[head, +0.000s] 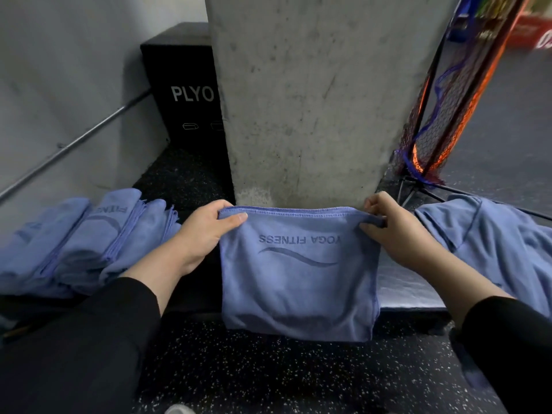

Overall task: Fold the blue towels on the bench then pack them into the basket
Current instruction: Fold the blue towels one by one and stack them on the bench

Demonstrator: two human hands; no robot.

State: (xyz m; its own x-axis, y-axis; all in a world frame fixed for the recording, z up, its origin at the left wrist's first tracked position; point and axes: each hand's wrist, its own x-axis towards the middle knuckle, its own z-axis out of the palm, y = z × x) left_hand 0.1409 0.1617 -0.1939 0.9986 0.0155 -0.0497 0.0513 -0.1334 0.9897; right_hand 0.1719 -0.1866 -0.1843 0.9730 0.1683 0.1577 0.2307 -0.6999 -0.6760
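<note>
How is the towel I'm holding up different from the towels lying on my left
The held towel hangs in the air, pinched at its top corners by the left hand and right hand; the folded towels lie in an overlapping row, untouched. The held one shows its whole upside-down print; theirs is mostly hidden. Both are the same blue with stitched edges.

Both arms reach forward, left hand [206, 234] and right hand [397, 231] level, fingers [373, 226] curled in pinches.
</note>
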